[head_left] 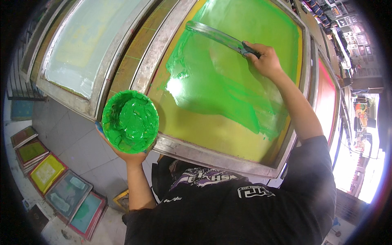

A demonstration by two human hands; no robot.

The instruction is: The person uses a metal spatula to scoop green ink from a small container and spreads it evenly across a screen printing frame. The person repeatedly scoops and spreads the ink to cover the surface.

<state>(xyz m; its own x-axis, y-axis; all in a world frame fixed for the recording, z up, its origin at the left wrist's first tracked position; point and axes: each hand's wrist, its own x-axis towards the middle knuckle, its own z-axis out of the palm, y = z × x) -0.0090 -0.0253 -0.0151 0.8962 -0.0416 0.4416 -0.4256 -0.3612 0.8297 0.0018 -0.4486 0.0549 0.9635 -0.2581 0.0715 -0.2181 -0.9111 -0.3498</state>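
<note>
My left hand [131, 157] is wrapped round the underside of a round tub [105, 122], tilted so its mouth shows. Thick bright green ink [136, 118] coats its inside and rim. My right hand [264, 61] grips the dark handle of a long metal ink spatula [216, 36], whose rounded blade points left. That blade is over a large screen printing frame [192, 153] with yellowish mesh. Green ink [204, 85] is spread across much of the mesh, with a thicker, glossy patch near its left side. The tub is beside the frame's near left corner.
Left of it lies another metal screen frame [67, 98] with pale ink on its mesh. A screen with red mesh [325, 102] is at the right. Several smaller screens, one a yellow screen [47, 173], rest on the tiled floor [81, 143] at lower left.
</note>
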